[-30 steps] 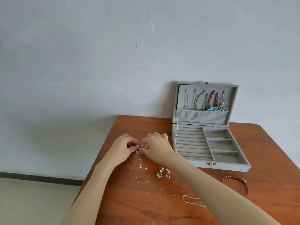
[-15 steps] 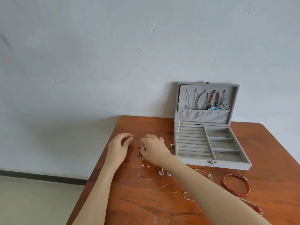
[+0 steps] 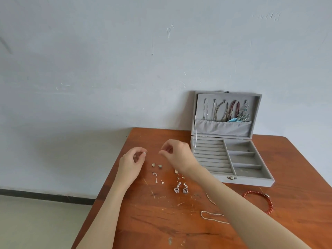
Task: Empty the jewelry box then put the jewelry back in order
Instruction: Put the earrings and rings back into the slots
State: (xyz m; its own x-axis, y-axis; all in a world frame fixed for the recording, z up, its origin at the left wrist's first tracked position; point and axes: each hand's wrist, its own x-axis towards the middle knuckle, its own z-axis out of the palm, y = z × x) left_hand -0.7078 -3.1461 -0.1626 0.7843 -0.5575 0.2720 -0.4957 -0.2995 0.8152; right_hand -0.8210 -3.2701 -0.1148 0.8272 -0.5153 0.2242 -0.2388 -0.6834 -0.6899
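Your two hands were pressed close together a moment ago. Now they have come apart. Your left hand [image 3: 132, 159] is up near the left edge of the counter [image 3: 161, 221]. Its fingers [image 3: 144, 154] are pinching something tiny and shiny, maybe a small earring or its back, but it is too small to be sure. Your right hand [image 3: 177, 153] is lifted a little above the counter, just beside the jewelry box [image 3: 231, 159]. Its fingers are curled with the tips together like a pinch. You may be holding a tiny piece there too, but that cannot be seen.

It looks like you pulled one small thing into two parts, or took two small things apart.

The jewelry box sits open at the back edge of the counter, against the wall. Its bottom trays look almost empty. The lid pocket still holds some necklaces [image 3: 226, 112].

Between your hands lie two little round earrings [image 3: 156, 165] and some small studs [image 3: 156, 177]. Two bigger dangly earrings [image 3: 180, 189] lie closer to you. A red bead bracelet [image 3: 265, 202] and a thin chain [image 3: 210, 215] lie near the right front of the counter.

So the emptying is not done yet, because the lid still has things in it.
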